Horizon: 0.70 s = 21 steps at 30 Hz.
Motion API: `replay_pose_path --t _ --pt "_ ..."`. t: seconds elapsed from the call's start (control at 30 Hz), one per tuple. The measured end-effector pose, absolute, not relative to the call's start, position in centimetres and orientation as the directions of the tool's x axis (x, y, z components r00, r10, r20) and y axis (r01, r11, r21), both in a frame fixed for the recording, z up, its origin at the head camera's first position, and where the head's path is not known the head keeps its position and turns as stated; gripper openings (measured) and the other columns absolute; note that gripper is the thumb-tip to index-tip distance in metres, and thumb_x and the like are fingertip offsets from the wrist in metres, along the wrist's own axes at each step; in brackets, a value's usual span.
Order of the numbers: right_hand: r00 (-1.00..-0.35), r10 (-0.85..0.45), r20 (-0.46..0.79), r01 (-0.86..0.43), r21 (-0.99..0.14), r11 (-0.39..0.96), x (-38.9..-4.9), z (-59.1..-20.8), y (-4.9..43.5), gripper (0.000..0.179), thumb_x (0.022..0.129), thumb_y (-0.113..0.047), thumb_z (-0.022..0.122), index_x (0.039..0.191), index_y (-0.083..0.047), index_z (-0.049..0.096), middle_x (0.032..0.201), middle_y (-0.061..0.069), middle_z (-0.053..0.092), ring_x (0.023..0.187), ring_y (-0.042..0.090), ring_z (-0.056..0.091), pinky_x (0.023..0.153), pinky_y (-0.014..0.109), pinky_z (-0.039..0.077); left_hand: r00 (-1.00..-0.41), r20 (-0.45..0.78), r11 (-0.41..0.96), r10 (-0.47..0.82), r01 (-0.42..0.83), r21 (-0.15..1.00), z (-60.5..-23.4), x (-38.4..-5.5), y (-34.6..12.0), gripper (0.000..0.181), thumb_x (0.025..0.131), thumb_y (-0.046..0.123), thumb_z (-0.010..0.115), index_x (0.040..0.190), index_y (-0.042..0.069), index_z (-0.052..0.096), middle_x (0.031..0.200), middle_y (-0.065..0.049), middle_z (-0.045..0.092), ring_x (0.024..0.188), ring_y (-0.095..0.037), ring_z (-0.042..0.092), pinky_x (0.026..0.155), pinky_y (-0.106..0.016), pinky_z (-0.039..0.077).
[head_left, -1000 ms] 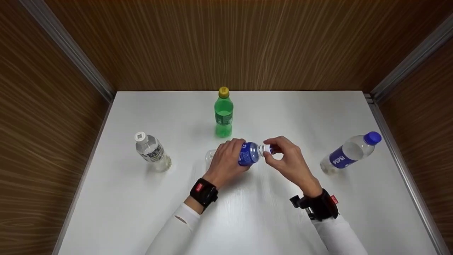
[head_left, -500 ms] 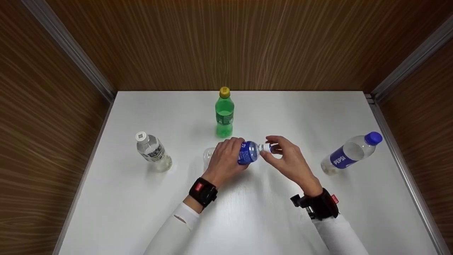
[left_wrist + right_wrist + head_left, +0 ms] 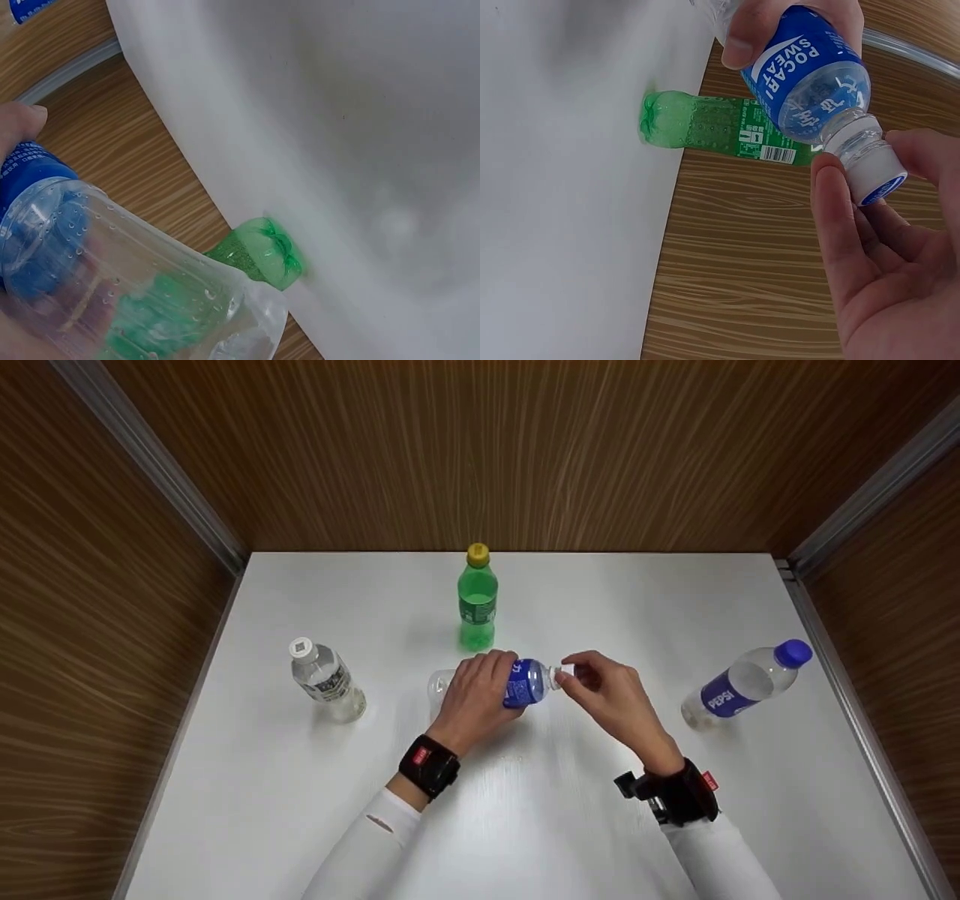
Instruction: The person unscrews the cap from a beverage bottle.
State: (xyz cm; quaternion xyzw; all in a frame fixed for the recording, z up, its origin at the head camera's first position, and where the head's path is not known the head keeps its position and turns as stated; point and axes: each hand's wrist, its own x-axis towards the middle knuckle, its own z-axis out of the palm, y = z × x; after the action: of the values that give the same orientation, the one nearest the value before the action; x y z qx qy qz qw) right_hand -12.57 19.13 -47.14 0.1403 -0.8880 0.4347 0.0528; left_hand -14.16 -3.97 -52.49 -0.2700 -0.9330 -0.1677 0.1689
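My left hand (image 3: 476,697) grips a clear blue-labelled bottle (image 3: 526,684), its fingers wrapped over the middle. The bottle lies sideways in my grasp, over the middle of a white desk (image 3: 525,825), with its base to the left and its neck to the right. The label reads "Pocari Sweat", and small droplets cling to the clear wall near the base. My right hand (image 3: 619,701) is at the neck, thumb and fingers pinching the white cap (image 3: 876,174), whose top is blue.

Just beyond my left hand stands a green bottle (image 3: 478,604) with a yellow top. Well to the left is a clear bottle with a white top (image 3: 328,681); well to the right, near the desk's edge, a Pepsi bottle (image 3: 729,694) with a blue top. Brown wood-grain panels (image 3: 480,450) rise behind and at both sides. I wear black wristbands (image 3: 430,767) and white sleeves (image 3: 367,840).
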Motion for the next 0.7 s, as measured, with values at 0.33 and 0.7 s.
replay_pose_path --t 0.33,0.7 --pt "-0.944 -0.180 0.277 -0.330 -0.803 0.497 -12.5 -47.2 19.6 0.028 0.094 -0.014 0.078 0.118 -0.001 0.071 0.097 0.005 0.070 0.091 0.017 0.069 0.082 0.022 0.059 -0.803 0.426 0.801 0.416 0.546 0.248 -52.7 -14.4 -4.5 0.079 0.073 0.039 0.093 0.133 0.005 0.055 0.123 -0.011 0.065 0.113 -0.027 0.064 0.097 -0.041 0.053" --pt "-0.944 -0.155 0.292 -0.325 -0.735 0.595 -12.8 -48.8 20.3 0.031 0.096 -0.017 0.075 0.122 0.001 0.072 0.101 0.011 0.072 0.097 0.024 0.072 0.084 0.044 0.061 -0.871 0.392 0.718 0.295 0.473 0.511 -52.7 -14.5 -5.0 0.076 0.076 0.034 0.092 0.134 0.003 0.054 0.122 -0.012 0.065 0.111 -0.028 0.064 0.099 -0.045 0.052"
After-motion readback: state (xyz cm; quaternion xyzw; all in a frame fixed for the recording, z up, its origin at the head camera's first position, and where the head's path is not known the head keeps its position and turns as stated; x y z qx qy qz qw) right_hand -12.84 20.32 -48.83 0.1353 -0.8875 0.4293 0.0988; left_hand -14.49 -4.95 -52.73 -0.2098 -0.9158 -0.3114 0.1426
